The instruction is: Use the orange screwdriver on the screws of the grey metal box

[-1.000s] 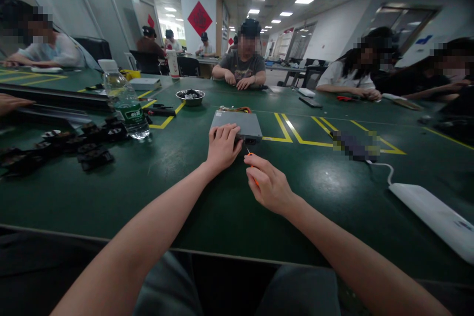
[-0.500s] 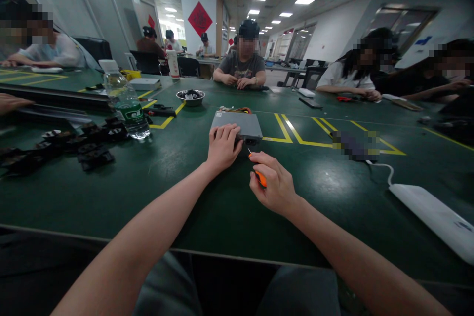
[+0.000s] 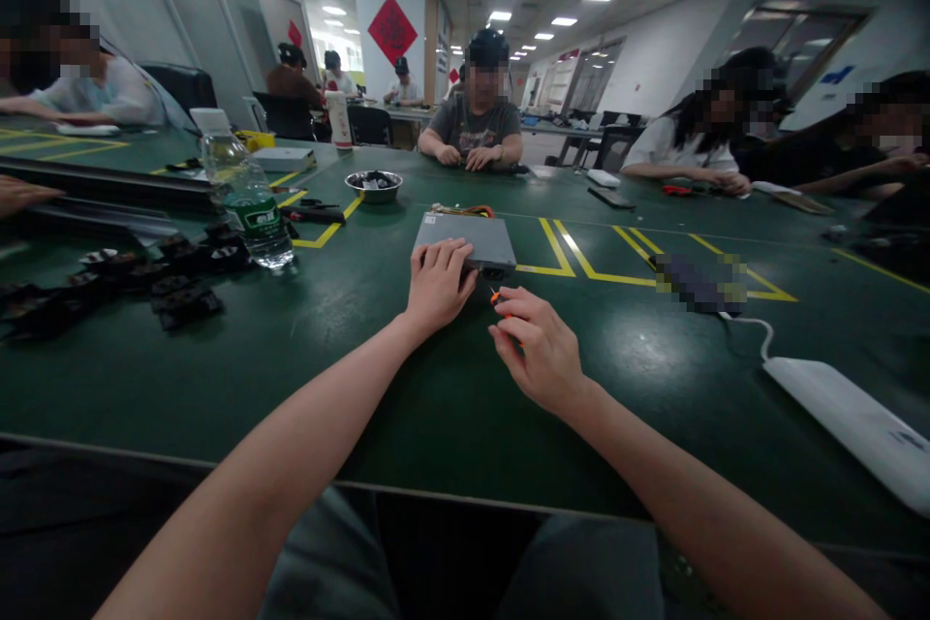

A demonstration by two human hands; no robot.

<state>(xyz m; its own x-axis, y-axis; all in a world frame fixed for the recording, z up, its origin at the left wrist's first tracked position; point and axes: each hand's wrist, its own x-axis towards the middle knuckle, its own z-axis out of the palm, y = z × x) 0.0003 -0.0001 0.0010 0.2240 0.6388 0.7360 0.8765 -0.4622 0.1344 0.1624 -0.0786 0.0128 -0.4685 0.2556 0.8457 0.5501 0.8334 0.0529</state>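
Note:
A grey metal computer power supply (image 3: pixel 476 237) lies flat on the green table, its power socket facing me and coloured cables at its far side. My left hand (image 3: pixel 438 283) grips its near left part, fingers over the top and thumb at the front edge. In my right hand (image 3: pixel 542 349), closed round it, is an orange and black screwdriver (image 3: pixel 496 297). Its thin shaft points at the socket face of the power supply. Most of the handle is hidden by my fingers, and I cannot tell whether the tip touches.
A water bottle (image 3: pixel 251 199) and several black parts (image 3: pixel 185 300) stand to the left. Behind is a metal bowl (image 3: pixel 373 187) of small dark pieces. On the right lie a phone-like device (image 3: pixel 697 283) and a white power bank (image 3: pixel 847 421) joined by cable. Other people sit round the table.
My right hand has turned the screwdriver slightly, and its fingers have shifted so less of the orange handle shows. The left hand and power supply stay in place.

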